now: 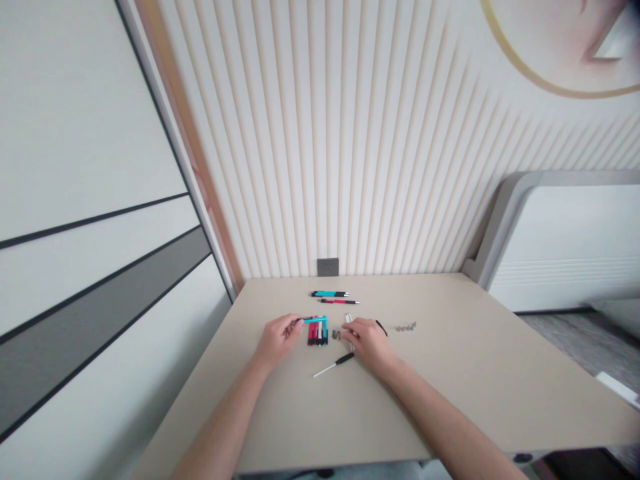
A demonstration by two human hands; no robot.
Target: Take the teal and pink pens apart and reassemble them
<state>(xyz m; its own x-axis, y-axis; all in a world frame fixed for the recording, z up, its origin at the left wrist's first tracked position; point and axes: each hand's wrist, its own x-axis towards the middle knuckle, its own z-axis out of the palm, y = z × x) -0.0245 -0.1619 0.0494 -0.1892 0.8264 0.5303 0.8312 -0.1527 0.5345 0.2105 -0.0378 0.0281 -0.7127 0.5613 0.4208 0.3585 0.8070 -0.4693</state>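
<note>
Slim bright-blue plastic pen barrel (316, 320), pinched narrow in L hand (279, 337), at far end of a row of red, white & blue pen barrels (319, 332). R hand (370, 340) is by slim white sticks (348, 317), fingers curled; can't tell if gripping. Small grey coils (335, 335) btwn hands. Nearer: thin black-&-white rod (334, 365). Beyond: blue-&-black pen (330, 294), red-&-black pen (339, 301), on beige tabletop (320, 420).

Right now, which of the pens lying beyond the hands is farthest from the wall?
The red pen. Its red barrel sets it apart, and it lies in front of the turquoise pen.
</note>
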